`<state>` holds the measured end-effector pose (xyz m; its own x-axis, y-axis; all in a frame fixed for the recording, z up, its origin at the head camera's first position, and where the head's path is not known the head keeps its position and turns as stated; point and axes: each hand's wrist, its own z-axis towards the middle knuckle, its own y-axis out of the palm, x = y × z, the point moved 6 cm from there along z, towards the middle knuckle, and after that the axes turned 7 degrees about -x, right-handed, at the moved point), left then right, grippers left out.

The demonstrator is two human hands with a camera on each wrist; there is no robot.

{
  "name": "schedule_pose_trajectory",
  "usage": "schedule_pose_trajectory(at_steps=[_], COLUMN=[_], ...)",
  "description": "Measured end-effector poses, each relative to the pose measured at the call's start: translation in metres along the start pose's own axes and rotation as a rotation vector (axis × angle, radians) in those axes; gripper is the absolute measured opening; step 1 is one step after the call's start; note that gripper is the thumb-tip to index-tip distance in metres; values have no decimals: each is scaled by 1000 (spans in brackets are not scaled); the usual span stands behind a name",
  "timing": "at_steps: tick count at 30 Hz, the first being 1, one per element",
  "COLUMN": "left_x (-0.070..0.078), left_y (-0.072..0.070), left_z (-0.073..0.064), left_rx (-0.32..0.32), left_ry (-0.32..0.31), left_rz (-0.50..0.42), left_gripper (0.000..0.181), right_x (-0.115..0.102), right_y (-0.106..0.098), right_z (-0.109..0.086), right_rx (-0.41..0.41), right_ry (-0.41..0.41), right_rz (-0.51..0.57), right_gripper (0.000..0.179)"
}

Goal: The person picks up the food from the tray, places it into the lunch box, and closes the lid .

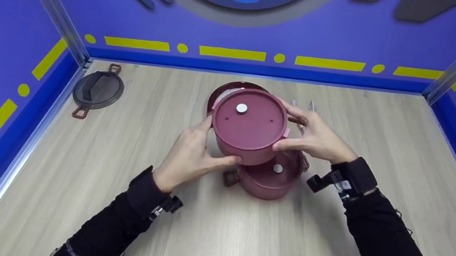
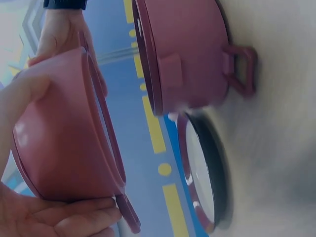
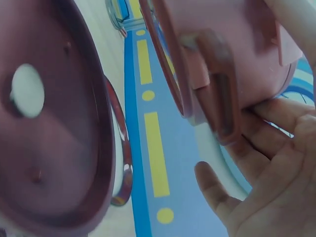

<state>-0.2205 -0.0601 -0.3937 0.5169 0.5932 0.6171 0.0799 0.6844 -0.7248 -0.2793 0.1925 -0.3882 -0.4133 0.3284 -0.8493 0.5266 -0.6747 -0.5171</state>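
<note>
Both hands hold a dusky-red lidded pot [image 1: 249,138] in the air, its lid with a white knob tilted towards the head camera. My left hand [image 1: 190,154] grips its left side, thumb on the near wall; in the left wrist view, fingers lie along the pot's [image 2: 64,133] wall. On the right side, my right hand [image 1: 317,137] holds the pot between thumb and fingers. A folded handle shows on that pot [image 3: 256,49] in the right wrist view. Beneath it, a similar lidded pot [image 1: 264,190] with side handles stands on the table, partly hidden.
Behind the pots lies a dark red-rimmed dish [image 1: 215,95], pale inside and mostly covered from view. Silver utensil tips [image 1: 312,106] show beyond my right hand. A dark lid [image 1: 99,90] with two loop handles lies at the table's left edge. Blue panels [image 1: 242,35] border the table.
</note>
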Motion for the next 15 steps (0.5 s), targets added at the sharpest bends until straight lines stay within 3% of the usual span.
schedule_pose_trajectory(at_steps=[6,15], left_x=[11,24], left_y=[16,39], left_z=[-2,-5], left_rx=[-7,7], left_ry=[-17,-12], left_rz=[30,42], left_gripper=[105,108], right_x=[16,33], right_y=[-9,-15], right_z=[-17,-38], right_rx=[-9,-65], right_ry=[92,110], right_rz=[41,66], right_gripper=[95,99])
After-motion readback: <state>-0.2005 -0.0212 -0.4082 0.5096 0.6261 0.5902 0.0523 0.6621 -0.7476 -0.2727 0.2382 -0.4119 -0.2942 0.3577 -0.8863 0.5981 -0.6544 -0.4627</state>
